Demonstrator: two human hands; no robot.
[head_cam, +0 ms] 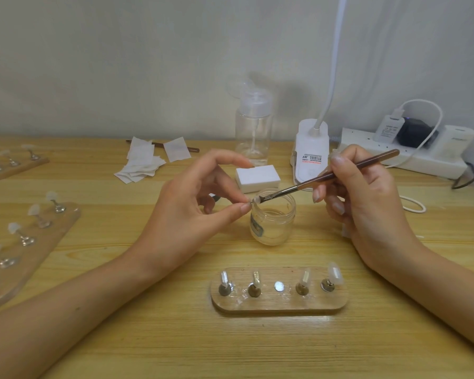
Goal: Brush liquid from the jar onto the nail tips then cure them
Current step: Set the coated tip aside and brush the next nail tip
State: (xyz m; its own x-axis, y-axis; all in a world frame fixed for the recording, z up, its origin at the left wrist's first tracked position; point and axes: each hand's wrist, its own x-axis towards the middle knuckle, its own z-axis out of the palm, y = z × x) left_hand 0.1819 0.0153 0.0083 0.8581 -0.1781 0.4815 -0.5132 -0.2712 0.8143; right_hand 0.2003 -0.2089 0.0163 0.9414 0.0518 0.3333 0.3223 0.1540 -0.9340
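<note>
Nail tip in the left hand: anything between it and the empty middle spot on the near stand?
Nothing visible does. The clear nail tip, pinched by the left hand, is above the round glass jar's rim; only bare table lies before the wooden stand's vacant silver disc.

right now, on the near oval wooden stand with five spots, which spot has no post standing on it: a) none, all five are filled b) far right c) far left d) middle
D: the middle spot of the oval wooden stand shows only a bare round silver disc, while the other four spots each carry a metal post.
</note>
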